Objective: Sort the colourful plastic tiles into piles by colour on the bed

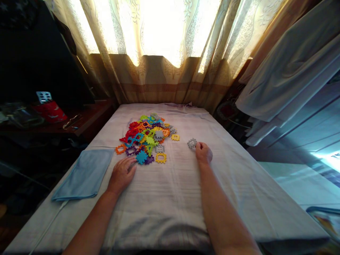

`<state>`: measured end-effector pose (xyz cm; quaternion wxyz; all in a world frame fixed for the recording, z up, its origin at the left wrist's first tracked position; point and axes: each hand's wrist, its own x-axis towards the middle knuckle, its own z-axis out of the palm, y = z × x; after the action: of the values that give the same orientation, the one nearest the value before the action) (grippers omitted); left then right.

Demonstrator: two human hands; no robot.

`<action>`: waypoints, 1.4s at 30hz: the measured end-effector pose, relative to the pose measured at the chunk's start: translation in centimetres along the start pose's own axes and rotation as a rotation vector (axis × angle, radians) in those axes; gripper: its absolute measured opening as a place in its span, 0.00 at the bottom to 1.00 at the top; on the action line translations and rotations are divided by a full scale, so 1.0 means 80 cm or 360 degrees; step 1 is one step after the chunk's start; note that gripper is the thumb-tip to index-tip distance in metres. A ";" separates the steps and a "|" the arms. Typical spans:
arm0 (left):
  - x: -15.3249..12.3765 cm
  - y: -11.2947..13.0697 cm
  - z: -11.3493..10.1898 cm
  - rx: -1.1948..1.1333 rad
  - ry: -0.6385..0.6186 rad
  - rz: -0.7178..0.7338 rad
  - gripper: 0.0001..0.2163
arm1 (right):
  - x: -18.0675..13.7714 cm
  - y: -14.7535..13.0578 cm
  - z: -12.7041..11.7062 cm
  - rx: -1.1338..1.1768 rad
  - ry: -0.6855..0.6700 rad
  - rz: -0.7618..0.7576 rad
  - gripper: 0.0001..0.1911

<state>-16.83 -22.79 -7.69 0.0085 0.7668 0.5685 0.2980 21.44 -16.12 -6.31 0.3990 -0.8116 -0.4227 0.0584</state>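
Note:
A heap of colourful interlocking plastic tiles (143, 131) lies on the cloth-covered table, in red, orange, green, blue, purple, yellow and grey. Some are solid and others are open frames. At the heap's near left edge my left hand (122, 174) rests on the cloth, fingers stretched out, fingertips close to a blue tile (141, 157). Right of the heap, my right hand (204, 153) is closed, pinching a grey tile (191, 143) by its right side. A yellow frame tile (160, 158) and a yellow tile (175, 137) lie at the heap's right border.
A folded light-blue cloth (84, 173) lies on the table's left side, with a white cable (50, 223) running from under it. Curtains (164, 71) hang behind the table. A dark desk (90, 117) with a red container (51, 111) stands left; garments (287, 71) hang at right.

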 end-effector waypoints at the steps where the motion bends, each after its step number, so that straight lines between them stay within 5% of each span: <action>1: 0.000 0.000 0.000 0.0002 0.0003 0.0000 0.14 | 0.000 -0.001 -0.002 0.0001 0.0005 0.0014 0.18; 7: 0.001 0.002 -0.003 -0.0005 -0.0038 -0.0008 0.15 | -0.016 -0.023 0.000 -0.0006 -0.0046 -0.0210 0.20; 13: 0.001 0.003 -0.002 -0.0005 -0.0022 -0.0011 0.14 | -0.067 -0.070 0.031 0.0061 -0.0574 -0.0876 0.12; 18: 0.001 0.002 -0.003 -0.0018 -0.0021 -0.0004 0.14 | -0.086 -0.098 0.046 -0.0036 -0.0836 -0.1173 0.14; 27: 0.001 0.001 -0.001 -0.0027 -0.0023 -0.0003 0.15 | -0.083 -0.101 0.048 -0.0148 -0.0898 -0.1113 0.13; 36: 0.001 0.002 -0.002 -0.0032 -0.0022 0.0001 0.15 | -0.089 -0.099 0.050 -0.0135 -0.0754 -0.0820 0.27; 42: 0.000 0.003 -0.001 -0.0020 -0.0027 -0.0010 0.15 | -0.091 -0.101 0.048 -0.0180 -0.0719 -0.0741 0.17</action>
<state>-16.70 -22.87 -7.51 0.0192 0.7674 0.5690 0.2949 9.95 -16.56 -5.05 0.2523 -0.6806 -0.6772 0.1205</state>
